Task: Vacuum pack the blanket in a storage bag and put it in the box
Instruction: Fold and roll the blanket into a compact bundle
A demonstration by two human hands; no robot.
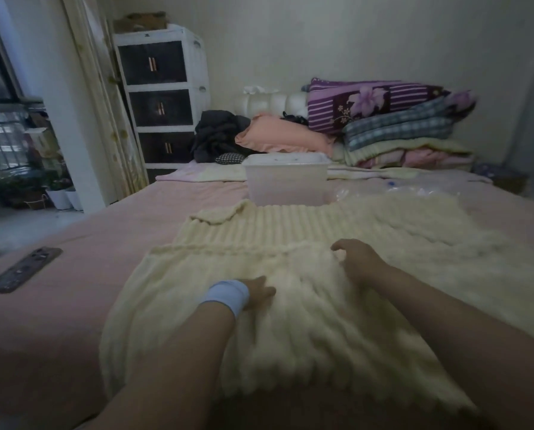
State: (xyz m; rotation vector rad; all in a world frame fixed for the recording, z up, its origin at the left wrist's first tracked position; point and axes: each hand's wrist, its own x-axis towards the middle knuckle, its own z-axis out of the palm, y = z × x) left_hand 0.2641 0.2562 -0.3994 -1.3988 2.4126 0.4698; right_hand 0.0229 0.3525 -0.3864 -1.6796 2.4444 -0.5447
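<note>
A cream ribbed blanket point(290, 305) lies partly folded on the pink bed point(73, 305), its near part hanging toward me. My left hand point(258, 293), with a pale blue wristband, rests on the blanket with its fingers tucked into a fold. My right hand point(357, 259) lies on the blanket further back, fingers curled around its folded edge. A translucent white plastic box point(286, 178) stands open behind the blanket. A clear plastic storage bag point(414, 189) with a blue valve lies flat to the right of the box.
A dark phone point(25, 268) lies on the bed at the left. Pillows, dark clothes and stacked quilts point(399, 131) fill the head of the bed. A white drawer cabinet point(161, 97) stands at the back left beside a curtain and a window.
</note>
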